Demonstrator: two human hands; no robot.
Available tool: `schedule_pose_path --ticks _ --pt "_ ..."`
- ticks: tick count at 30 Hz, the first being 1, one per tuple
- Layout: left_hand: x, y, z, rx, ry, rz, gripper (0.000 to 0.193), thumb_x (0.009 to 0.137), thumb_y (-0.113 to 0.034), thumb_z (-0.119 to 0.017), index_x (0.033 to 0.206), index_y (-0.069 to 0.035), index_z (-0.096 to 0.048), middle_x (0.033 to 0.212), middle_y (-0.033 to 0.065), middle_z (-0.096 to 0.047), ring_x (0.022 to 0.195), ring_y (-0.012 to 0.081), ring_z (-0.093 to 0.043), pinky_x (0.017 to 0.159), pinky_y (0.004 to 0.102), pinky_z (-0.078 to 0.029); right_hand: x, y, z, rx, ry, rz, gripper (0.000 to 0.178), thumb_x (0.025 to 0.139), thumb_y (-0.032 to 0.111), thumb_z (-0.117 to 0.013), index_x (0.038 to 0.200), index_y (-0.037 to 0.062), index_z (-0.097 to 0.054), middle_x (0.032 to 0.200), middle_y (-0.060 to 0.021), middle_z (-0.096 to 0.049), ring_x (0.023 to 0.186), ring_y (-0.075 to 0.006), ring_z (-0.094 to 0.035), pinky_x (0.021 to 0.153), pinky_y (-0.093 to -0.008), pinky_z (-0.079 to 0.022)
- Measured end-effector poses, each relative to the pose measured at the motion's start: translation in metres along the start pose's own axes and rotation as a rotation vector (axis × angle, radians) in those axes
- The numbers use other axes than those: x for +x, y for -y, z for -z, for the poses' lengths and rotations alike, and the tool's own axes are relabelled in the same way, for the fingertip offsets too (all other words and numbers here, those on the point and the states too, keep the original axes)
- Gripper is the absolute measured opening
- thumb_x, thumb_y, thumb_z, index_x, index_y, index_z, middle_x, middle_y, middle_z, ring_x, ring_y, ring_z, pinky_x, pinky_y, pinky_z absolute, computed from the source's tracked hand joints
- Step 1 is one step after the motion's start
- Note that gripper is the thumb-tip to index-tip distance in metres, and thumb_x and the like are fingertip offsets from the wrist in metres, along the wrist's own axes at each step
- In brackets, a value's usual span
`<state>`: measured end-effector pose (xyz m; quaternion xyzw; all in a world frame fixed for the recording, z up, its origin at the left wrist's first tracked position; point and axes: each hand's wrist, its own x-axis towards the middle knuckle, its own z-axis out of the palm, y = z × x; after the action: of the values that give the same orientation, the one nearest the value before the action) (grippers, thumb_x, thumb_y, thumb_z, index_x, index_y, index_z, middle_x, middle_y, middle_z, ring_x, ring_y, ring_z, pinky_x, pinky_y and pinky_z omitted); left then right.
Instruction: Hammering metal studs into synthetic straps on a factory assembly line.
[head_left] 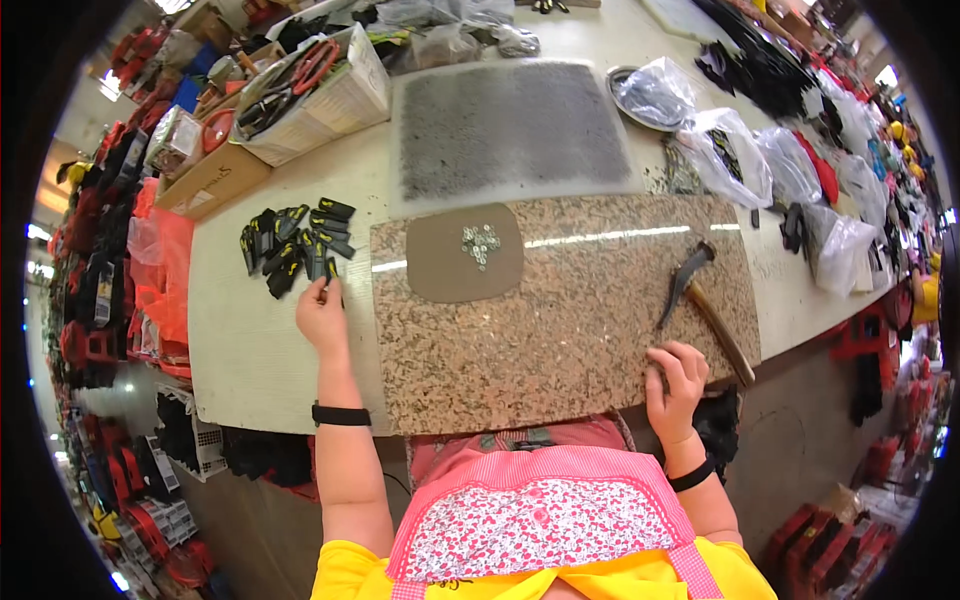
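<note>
At the near edge of a pile of small black tabs with yellow marks [285,238], my left hand [322,318] pinches the end of one black tab [332,268] between thumb and fingers. My right hand [677,385] rests at the front right of a speckled stone slab [560,350], fingers loosely bent and apart, with nothing in them. Just beyond it lies a hammer [715,322] with a dark curved head and a wooden handle. Small shiny metal rings [480,243] are heaped on a brown rounded mat [430,265] on the slab.
A dark grey sheet [510,130] lies behind the slab on the white table [245,360]. At the back left stands a white box of tools [320,95] beside a cardboard box [215,180]. Clear plastic bags [730,160] and a round metal tray [625,100] sit at the right.
</note>
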<state>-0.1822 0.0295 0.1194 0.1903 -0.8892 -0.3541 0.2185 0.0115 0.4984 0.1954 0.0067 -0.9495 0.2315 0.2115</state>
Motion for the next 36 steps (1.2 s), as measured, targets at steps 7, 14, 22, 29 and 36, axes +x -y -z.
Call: schedule_pose_path --ticks 7,14,22,29,36 --pt "-0.006 -0.001 0.022 -0.46 -0.008 0.301 0.026 0.09 -0.02 -0.073 0.098 0.004 -0.073 0.074 -0.0013 -0.061 0.062 0.0077 -0.049 0.06 0.0228 -0.04 0.029 0.052 -0.036 -0.041 0.404 -0.009 0.082 0.09 0.038 -0.064 0.156 0.0063 -0.028 0.162 -0.0201 -0.023 0.15 -0.0376 -0.019 0.122 -0.0489 -0.014" --pt "-0.035 -0.023 0.082 -0.822 -0.006 0.499 0.021 0.094 -0.017 -0.067 0.106 0.001 -0.067 0.076 -0.0007 -0.057 0.061 0.0068 -0.046 0.055 0.023 -0.035 0.04 0.157 -0.085 0.659 1.085 0.651 0.062 0.09 0.046 -0.064 0.14 0.0097 -0.054 0.152 -0.0188 -0.044 0.148 -0.0373 -0.028 0.122 -0.054 -0.015" --pt "-0.057 0.012 0.116 -1.044 0.092 0.625 0.015 0.096 -0.02 -0.061 0.098 -0.005 -0.061 0.078 0.0031 -0.061 0.061 0.0101 -0.053 0.054 0.0226 -0.042 0.09 0.097 -0.065 0.083 0.432 0.062 0.064 0.094 0.035 -0.061 0.152 0.0161 -0.041 0.157 -0.0198 -0.034 0.147 -0.0399 -0.027 0.119 -0.0536 -0.019" --pt "-0.077 0.001 0.126 -0.924 0.073 0.672 0.02 0.105 -0.024 -0.053 0.113 -0.006 -0.061 0.069 -0.0028 -0.048 0.05 0.0052 -0.04 0.042 0.0214 -0.031 0.085 0.108 -0.096 -0.088 0.7 0.069 0.072 0.1 0.055 -0.042 0.16 0.0191 -0.023 0.167 -0.0121 -0.014 0.155 -0.0333 -0.005 0.124 -0.0505 -0.002" --pt "-0.091 -0.031 0.118 -0.831 0.361 0.519 0.01 0.096 -0.007 -0.064 0.106 -0.003 -0.062 0.079 0.0047 -0.066 0.056 0.0086 -0.056 0.048 0.0193 -0.04 0.073 0.113 -0.044 -0.084 0.509 0.083 0.077 0.092 0.049 -0.06 0.156 0.0171 -0.031 0.159 -0.0183 -0.028 0.15 -0.0352 -0.019 0.122 -0.0513 -0.012"
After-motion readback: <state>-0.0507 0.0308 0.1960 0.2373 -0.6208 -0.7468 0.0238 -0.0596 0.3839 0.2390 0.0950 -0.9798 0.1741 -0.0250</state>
